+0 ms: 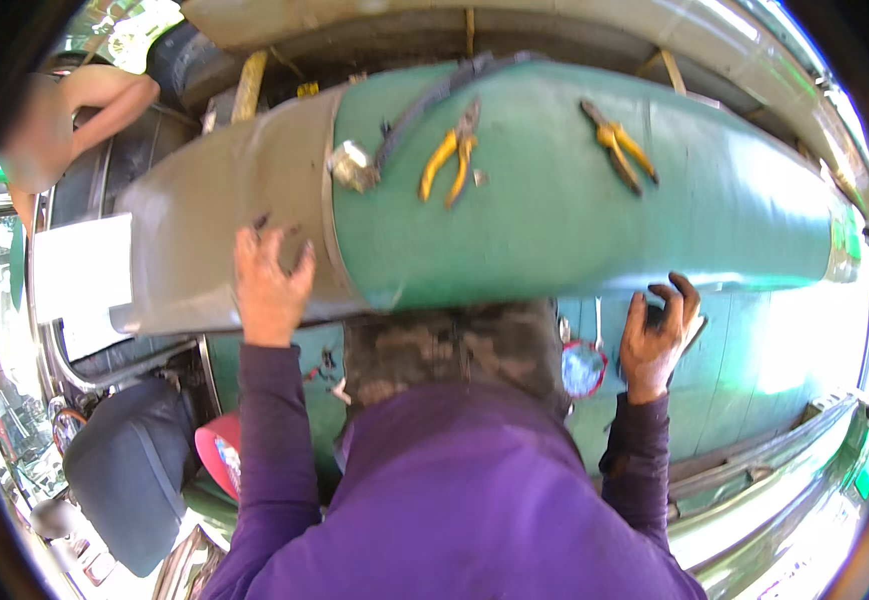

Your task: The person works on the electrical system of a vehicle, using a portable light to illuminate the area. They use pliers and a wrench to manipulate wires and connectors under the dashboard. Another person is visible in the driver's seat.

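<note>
A long padded bench top, grey at left (184,220) and green at right (734,180), lies before me. My left hand (272,280) is at the grey section, fingers apart and curved, nothing visible in it. My right hand (659,335) is at the green section's near edge, fingers bent and apart, smudged dark. Up on the green part lie two yellow-handled pliers (438,163) (626,160), a black strip (429,98) and a crumpled silvery piece (354,165). Below the padded top is camouflage fabric (414,355) between my arms.
Another person (104,115) is at the upper left, beside a white panel (82,262). A dark cushion (129,470) and pink object (214,450) sit lower left. A small red-rimmed container (582,370) rests on the lower green surface (734,350). A metal rail (784,450) runs at lower right.
</note>
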Demonstrator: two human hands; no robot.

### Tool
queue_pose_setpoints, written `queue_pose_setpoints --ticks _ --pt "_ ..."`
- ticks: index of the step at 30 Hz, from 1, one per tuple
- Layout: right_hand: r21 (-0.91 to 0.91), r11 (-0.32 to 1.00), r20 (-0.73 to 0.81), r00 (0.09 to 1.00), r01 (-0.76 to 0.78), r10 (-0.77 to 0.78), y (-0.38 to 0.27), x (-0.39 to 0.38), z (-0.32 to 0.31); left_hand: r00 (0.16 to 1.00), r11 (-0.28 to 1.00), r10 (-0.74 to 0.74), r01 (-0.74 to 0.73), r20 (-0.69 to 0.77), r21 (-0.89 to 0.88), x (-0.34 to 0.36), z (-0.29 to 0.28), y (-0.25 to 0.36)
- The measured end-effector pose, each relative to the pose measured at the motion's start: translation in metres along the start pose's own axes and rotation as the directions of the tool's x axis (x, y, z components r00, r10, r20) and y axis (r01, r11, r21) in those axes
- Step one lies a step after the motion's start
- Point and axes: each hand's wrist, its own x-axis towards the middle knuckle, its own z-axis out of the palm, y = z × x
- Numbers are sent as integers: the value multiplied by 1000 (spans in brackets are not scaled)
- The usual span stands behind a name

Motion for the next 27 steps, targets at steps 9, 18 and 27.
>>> queue_pose_setpoints --ticks 9,18,27 --pt "-321 939 689 650 -124 321 204 -139 71 982 985 -110 128 -155 112 -104 -30 -61" --pt "-601 683 508 461 -415 728 276 -156 185 890 851 -456 446 -33 276 -236 -41 -151" --pt "-292 928 685 628 -229 370 307 -147 185 291 484 -767 848 572 218 -378 -7 -146"
